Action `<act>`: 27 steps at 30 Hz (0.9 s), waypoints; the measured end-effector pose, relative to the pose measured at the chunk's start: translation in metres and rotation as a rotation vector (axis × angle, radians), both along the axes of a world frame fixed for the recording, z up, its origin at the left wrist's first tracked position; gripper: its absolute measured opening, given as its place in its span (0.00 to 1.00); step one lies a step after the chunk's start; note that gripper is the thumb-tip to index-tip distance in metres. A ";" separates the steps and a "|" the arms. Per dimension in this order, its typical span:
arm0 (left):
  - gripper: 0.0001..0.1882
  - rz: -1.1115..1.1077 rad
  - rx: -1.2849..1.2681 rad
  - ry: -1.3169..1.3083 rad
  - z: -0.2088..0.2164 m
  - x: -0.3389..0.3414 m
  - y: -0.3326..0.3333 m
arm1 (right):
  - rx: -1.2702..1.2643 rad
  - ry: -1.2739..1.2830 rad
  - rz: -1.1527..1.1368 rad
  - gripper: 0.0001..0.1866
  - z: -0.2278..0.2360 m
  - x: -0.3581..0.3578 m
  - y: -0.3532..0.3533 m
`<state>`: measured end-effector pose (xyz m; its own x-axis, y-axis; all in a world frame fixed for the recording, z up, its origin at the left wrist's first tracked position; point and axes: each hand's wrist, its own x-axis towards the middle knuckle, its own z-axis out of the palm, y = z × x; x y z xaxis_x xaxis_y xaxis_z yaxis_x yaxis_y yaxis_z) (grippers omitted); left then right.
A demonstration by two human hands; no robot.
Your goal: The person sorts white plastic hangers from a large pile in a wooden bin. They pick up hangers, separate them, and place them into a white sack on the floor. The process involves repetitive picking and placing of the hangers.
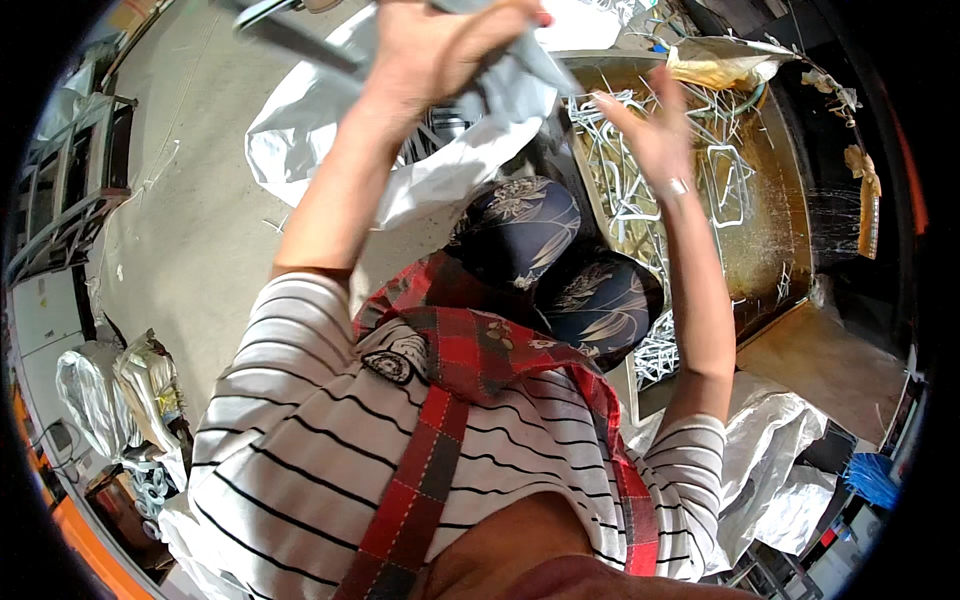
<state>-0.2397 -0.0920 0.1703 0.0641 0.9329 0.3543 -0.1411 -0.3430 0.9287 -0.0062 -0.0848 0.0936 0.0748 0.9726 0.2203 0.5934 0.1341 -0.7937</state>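
Note:
My left hand (435, 50) is closed round a grey, flat, angular piece (515, 85), blurred by motion. A long grey bar (305, 42) juts out to the left of that hand; whether it belongs to the same piece I cannot tell. Underneath is a white sack (285, 135) with its mouth spread wide and dark and shiny pieces inside. My right hand (655, 135), slightly blurred, has its fingers apart and nothing in it. It hovers over a metal trough (775, 230) that holds many bent white wire pieces (728, 185).
A brown flat sheet (835, 365) lies by the trough's near right corner. Crumpled white plastic (765, 430) is beside my right elbow. Along the left stand a dark metal rack (75, 215) and wrapped bundles (100, 395). A blue bristly bundle (870, 480) sits at far lower right.

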 end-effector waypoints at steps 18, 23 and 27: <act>0.05 -0.255 0.204 1.078 -0.350 -0.035 0.106 | -0.444 0.087 0.309 0.15 -0.076 -0.095 -0.005; 0.04 -0.342 -0.055 1.186 -0.338 -0.030 0.131 | 0.049 0.126 0.512 0.08 -0.124 -0.109 0.008; 0.04 -0.399 -0.131 1.288 -0.336 -0.007 0.146 | 0.091 -0.039 0.348 0.09 -0.150 -0.129 0.013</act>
<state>-0.2471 0.0542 -0.1655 0.5521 0.7950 -0.2514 0.7781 -0.3829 0.4979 -0.1351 -0.0721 -0.0559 -0.2675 0.9147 0.3029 0.5295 0.4022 -0.7469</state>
